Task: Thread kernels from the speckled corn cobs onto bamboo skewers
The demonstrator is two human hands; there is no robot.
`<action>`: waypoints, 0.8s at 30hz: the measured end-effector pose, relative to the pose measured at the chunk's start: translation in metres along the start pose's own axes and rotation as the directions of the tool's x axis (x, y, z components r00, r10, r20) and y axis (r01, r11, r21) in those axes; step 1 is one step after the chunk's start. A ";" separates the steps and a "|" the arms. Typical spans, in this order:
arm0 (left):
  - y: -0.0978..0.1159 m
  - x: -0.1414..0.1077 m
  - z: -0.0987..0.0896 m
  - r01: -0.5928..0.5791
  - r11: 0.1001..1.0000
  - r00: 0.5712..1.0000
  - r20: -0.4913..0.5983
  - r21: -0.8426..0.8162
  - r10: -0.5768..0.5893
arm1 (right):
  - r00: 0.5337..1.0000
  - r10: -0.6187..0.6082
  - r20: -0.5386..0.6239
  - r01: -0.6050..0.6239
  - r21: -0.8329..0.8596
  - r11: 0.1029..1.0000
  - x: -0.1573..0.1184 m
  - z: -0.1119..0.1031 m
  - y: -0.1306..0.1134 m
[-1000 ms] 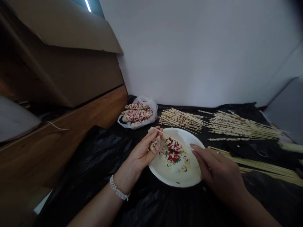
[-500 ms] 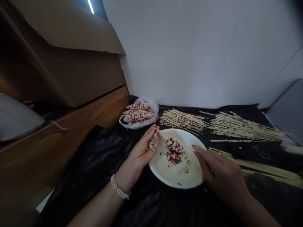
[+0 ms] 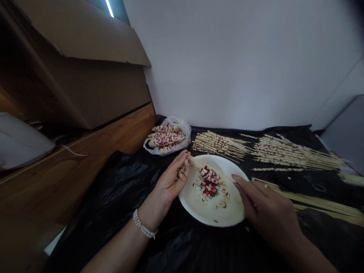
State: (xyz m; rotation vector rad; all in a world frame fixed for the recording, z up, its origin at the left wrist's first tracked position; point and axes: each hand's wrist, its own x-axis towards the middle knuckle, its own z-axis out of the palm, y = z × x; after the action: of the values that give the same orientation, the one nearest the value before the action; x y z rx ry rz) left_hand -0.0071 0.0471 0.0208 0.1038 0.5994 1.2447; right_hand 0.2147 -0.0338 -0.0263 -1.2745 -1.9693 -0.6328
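Note:
My left hand is over the left rim of a white bowl. Its fingers curl round a small heap of corn kernels, and the thumb and fingertips meet at the tip of a thin wooden skewer. At the bowl's right side, my right hand pinches the skewer's other end, with the stick spanning the bowl. Beneath it a partly stripped corn cob, white with dark red kernels, rests in the bowl. Loose kernels lie round the red and green print on the bottom.
Behind the bowl, a plastic bag holds several speckled corn cobs. Kernel-covered skewers lie in a left pile and a right pile. Bare sticks are at the right on black plastic sheeting. A cardboard box stands left.
Both hands keep nearly the same place and grip. My left fingertips shift very slightly at the skewer's tip.

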 end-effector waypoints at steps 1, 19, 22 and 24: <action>0.000 0.000 0.000 -0.012 1.000 1.000 -0.006 0.008 0.012 | 1.000 -0.009 -0.010 0.009 -0.010 1.000 0.000 -0.001 0.000; 0.007 -0.003 0.002 -0.024 0.970 0.999 -0.031 0.242 0.033 | 0.985 -0.173 -0.008 0.169 -0.149 0.974 0.005 -0.012 0.016; 0.007 -0.003 0.002 -0.016 0.974 0.999 -0.035 0.224 0.024 | 0.986 -0.165 -0.035 0.158 -0.148 0.976 0.005 -0.011 0.014; 0.006 -0.003 0.003 -0.004 0.982 0.999 -0.035 0.188 0.010 | 0.985 -0.166 -0.049 0.158 -0.143 0.977 0.005 -0.010 0.012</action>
State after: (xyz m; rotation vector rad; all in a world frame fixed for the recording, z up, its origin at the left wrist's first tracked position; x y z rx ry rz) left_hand -0.0112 0.0475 0.0264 0.2424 0.7479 1.1968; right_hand 0.2277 -0.0331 -0.0156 -1.1681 -2.0221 -0.8917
